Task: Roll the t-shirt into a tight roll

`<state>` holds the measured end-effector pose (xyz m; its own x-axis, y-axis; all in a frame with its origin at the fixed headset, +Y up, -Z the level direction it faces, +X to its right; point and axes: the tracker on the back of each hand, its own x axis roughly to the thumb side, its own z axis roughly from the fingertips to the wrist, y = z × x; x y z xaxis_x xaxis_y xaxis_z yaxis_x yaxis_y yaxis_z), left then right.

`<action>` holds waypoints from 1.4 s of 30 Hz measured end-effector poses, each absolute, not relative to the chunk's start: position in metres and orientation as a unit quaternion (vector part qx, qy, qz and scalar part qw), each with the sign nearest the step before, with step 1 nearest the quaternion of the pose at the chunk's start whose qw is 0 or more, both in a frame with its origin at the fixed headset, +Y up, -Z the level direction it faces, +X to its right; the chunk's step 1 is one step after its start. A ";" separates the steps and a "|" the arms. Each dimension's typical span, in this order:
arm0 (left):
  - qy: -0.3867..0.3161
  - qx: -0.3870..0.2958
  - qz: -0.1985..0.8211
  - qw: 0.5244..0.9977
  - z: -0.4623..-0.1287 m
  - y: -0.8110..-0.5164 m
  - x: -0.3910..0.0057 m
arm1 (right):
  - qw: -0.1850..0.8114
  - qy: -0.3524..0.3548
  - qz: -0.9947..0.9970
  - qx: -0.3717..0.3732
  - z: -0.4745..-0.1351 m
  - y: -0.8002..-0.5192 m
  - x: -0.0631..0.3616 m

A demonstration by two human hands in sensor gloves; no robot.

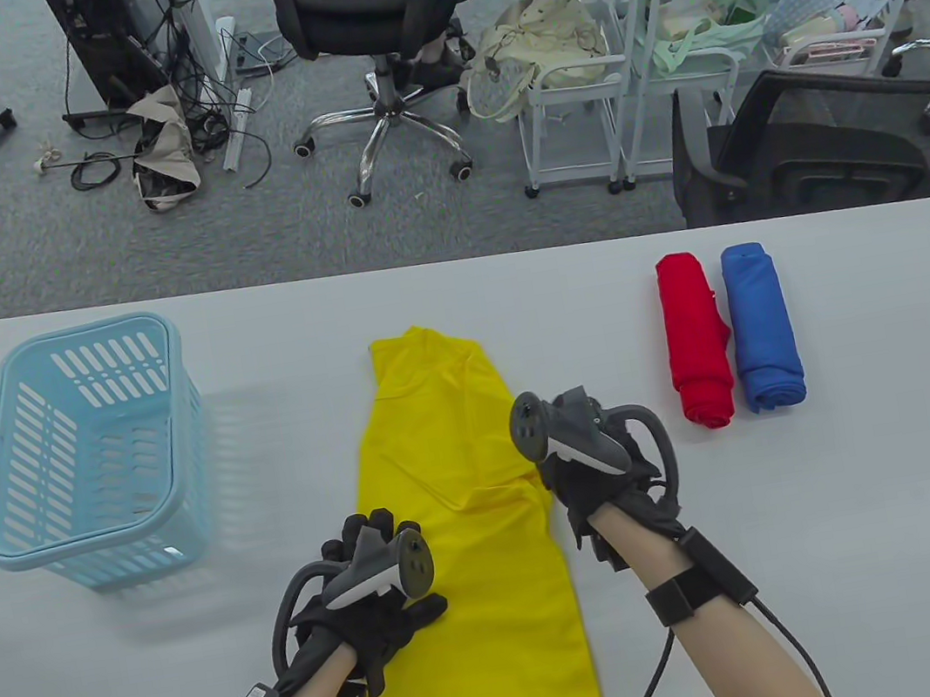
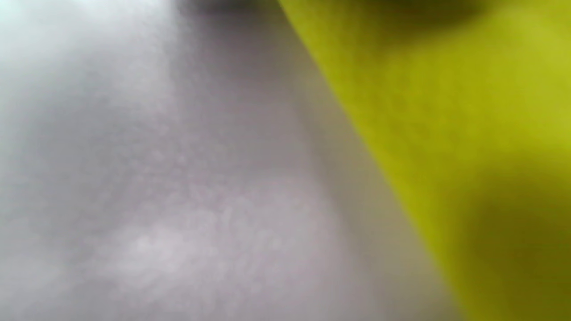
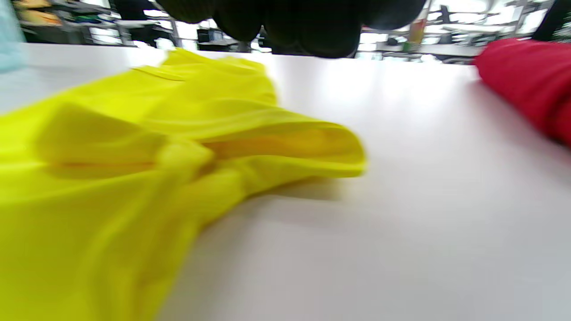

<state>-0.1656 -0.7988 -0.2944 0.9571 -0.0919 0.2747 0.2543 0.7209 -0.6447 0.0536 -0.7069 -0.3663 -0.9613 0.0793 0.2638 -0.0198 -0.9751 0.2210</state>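
A yellow t-shirt [image 1: 458, 473] lies folded into a long narrow strip on the white table [image 1: 855, 525], collar end far, hem end at the near edge. My left hand [image 1: 377, 574] lies palm down on the strip's left edge, thumb spread over the cloth. The left wrist view is a blur of table and t-shirt [image 2: 446, 111]. My right hand [image 1: 577, 472] sits at the strip's right edge by a folded-in sleeve, its fingers hidden under the tracker. In the right wrist view its fingertips [image 3: 290, 22] hang above the table behind the rumpled t-shirt [image 3: 134, 156], holding nothing.
A red rolled shirt [image 1: 695, 338] and a blue rolled shirt [image 1: 762, 328] lie side by side right of the strip; the red rolled shirt [image 3: 526, 80] also shows in the right wrist view. A light blue basket [image 1: 90, 542] stands at the left. Chairs and carts stand beyond the table.
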 end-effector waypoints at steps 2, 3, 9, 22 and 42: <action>-0.112 -0.362 -0.094 0.921 -0.294 -0.799 -0.166 | 0.087 0.173 0.951 0.240 -0.363 -0.715 0.031; -0.112 -0.362 -0.093 0.921 -0.294 -0.799 -0.166 | 0.109 0.216 0.936 0.257 -0.364 -0.723 0.023; -0.111 -0.364 -0.091 0.920 -0.294 -0.799 -0.166 | -0.062 0.253 0.964 0.052 -0.412 -0.758 0.055; -0.110 -0.363 -0.088 0.921 -0.297 -0.799 -0.165 | 0.027 0.274 0.960 0.057 -0.388 -0.749 0.082; -0.141 -0.193 -0.171 0.956 -0.376 -0.766 -0.045 | 0.069 0.346 0.936 0.011 -0.401 -0.787 0.111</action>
<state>-0.0447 -0.7660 -0.3755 0.9015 -0.2727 0.3360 0.3819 0.8665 -0.3214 0.1111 -0.7872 -0.4006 -0.9903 0.1364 -0.0274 -0.1214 -0.7510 0.6490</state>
